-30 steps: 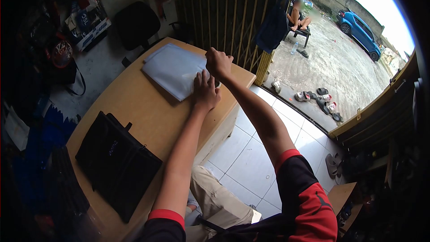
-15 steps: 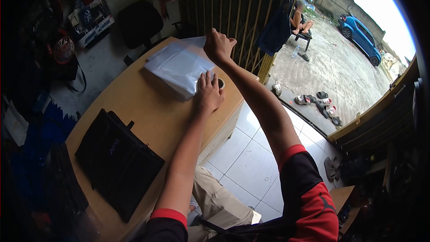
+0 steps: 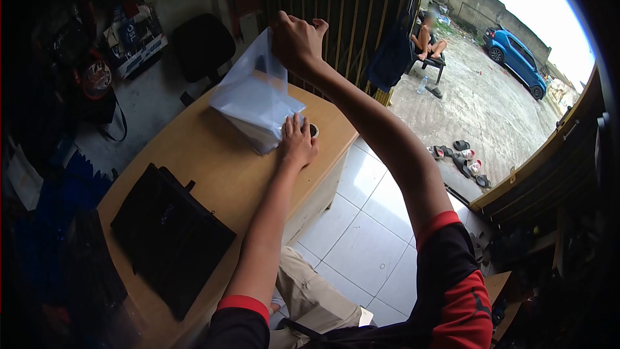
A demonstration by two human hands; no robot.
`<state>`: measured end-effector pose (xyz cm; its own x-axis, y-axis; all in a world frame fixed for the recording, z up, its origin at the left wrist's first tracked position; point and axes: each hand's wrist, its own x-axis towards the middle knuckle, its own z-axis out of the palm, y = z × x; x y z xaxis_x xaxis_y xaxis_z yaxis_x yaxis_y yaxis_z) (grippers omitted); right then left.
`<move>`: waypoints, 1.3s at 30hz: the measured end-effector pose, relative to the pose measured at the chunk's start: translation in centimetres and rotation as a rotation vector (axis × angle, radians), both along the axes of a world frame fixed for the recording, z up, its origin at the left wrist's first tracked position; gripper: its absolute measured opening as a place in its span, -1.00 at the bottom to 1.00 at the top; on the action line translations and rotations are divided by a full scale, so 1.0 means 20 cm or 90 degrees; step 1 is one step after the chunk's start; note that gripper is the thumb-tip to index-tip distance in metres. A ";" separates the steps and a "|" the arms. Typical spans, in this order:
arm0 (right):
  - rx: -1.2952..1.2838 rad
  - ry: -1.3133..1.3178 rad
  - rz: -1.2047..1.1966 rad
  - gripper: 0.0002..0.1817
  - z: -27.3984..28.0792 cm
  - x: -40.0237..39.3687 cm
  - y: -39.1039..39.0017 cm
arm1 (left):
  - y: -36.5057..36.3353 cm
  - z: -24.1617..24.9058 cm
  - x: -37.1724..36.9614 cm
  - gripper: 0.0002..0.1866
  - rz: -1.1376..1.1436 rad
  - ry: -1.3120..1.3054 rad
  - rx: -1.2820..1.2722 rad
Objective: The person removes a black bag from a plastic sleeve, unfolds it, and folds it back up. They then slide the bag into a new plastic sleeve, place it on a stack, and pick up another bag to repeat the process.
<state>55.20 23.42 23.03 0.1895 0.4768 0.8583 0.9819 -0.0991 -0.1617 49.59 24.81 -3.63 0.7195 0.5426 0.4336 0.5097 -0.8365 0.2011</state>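
The person sits at a wooden bench (image 3: pixel 213 168) that runs from the near left toward the far right, both arms stretched out over its far end. The right hand (image 3: pixel 296 42) is raised well above the bench, fingers clenched in a pinch on the top edge of a clear plastic sheet (image 3: pixel 258 81), which hangs down from that grip, tilted and half-lifted off a stack of plastic sheets (image 3: pixel 248 119) lying on the far part of the bench. The lower edge of the lifted sheet meets the stack. The left hand (image 3: pixel 297 142) lies flat, fingers released and spread, pressing on the near right corner of the stack. Just beside that hand, on its right, a small round dark thing (image 3: pixel 314 130) sits on the bench, mostly hidden; I cannot tell what it is.

Nearer on the bench, toward the left, lies a flat black bag (image 3: pixel 168 236), well apart from the stack. Beyond the far left end of the bench stands a black office chair (image 3: pixel 203 45) on the floor. To the right the tiled floor leads to an open doorway with sandals (image 3: pixel 462 158) scattered outside, another person sitting on a bench-seat (image 3: pixel 429 42) far off, and a blue car (image 3: pixel 516 58) parked beyond.
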 end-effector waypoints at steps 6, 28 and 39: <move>0.164 0.079 0.089 -0.84 0.31 -0.05 -0.14 | 0.01 -0.01 0.01 -0.27 0.009 -0.016 0.002; 0.045 0.117 0.397 -0.81 0.63 -0.41 -0.63 | -0.34 0.49 -0.91 0.09 -0.261 -0.742 -0.861; -0.183 0.097 0.378 -0.82 0.48 -0.41 -0.37 | -0.33 0.50 -1.77 -0.45 0.046 -1.270 -0.565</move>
